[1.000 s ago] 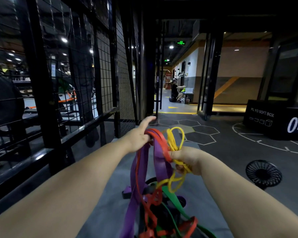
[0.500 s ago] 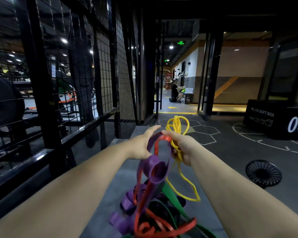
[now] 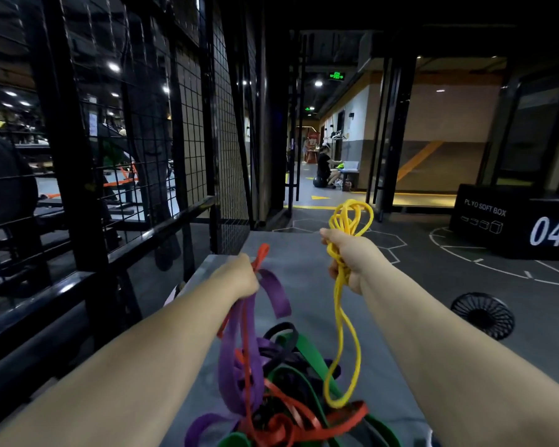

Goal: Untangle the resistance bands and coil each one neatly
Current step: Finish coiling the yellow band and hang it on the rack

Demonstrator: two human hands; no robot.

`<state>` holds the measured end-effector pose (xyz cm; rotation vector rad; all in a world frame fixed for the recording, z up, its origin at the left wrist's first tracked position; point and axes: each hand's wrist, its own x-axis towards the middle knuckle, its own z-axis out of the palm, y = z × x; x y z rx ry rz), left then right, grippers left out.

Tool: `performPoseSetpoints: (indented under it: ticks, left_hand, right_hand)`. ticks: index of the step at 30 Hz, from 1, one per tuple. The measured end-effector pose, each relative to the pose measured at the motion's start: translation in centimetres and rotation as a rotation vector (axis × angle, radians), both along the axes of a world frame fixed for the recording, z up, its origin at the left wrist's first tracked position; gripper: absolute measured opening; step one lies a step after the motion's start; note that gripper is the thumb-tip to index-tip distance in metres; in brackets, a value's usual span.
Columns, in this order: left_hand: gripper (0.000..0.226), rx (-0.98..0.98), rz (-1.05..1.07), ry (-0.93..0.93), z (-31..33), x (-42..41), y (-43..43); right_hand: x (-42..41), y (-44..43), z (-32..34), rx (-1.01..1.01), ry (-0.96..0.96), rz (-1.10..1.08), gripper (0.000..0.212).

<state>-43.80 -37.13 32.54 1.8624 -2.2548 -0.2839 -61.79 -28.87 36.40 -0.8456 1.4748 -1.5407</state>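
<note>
Yellow band (image 3: 337, 298) loops above, hangs below right hand's (image 3: 352, 258) curled fingers (image 3: 331, 235).

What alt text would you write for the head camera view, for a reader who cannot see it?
A person's right hand holds up a bunched yellow band, its loop hanging to a tangle of bands on a grey surface. The left hand grips a purple band and a red band rising from that tangle.

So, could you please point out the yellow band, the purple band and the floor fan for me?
yellow band (image 3: 344, 225), head view, on the bunched loops at its top.
purple band (image 3: 276, 291), head view, on its wide upper curl.
floor fan (image 3: 483, 314), head view, on the middle of its grille.
</note>
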Motion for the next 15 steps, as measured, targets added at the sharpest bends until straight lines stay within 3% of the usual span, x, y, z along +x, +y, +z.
performPoseSetpoints:
  ticks: [4, 8, 10, 12, 15]
  left_hand:
    - [0.063, 0.088, -0.078, 0.171, 0.2, -2.3, 1.4]
    - [0.060, 0.083, -0.170, 0.325, 1.0, -3.5, 2.3]
    - [0.045, 0.116, -0.239, 0.520, 0.9, -4.0, 3.0]
    - [0.037, 0.271, -0.322, 0.733, 0.5, -4.5, 4.4]
    - [0.056, 0.525, -0.344, 0.952, -0.1, -4.9, 6.9]
  right_hand:
    - [0.1, 0.3, -0.4, 0.021, 0.005, 0.017, 0.024]
    - [0.3, 1.0, -1.5, 0.053, -0.020, 0.041, 0.028]
    - [0.8, 1.6, -1.9, 0.056, -0.025, 0.058, 0.033]
    - [1.2, 2.3, -2.2, 0.040, 0.018, 0.057, 0.039]
    - [1.7, 3.1, -2.5, 0.003, 0.065, 0.079, 0.044]
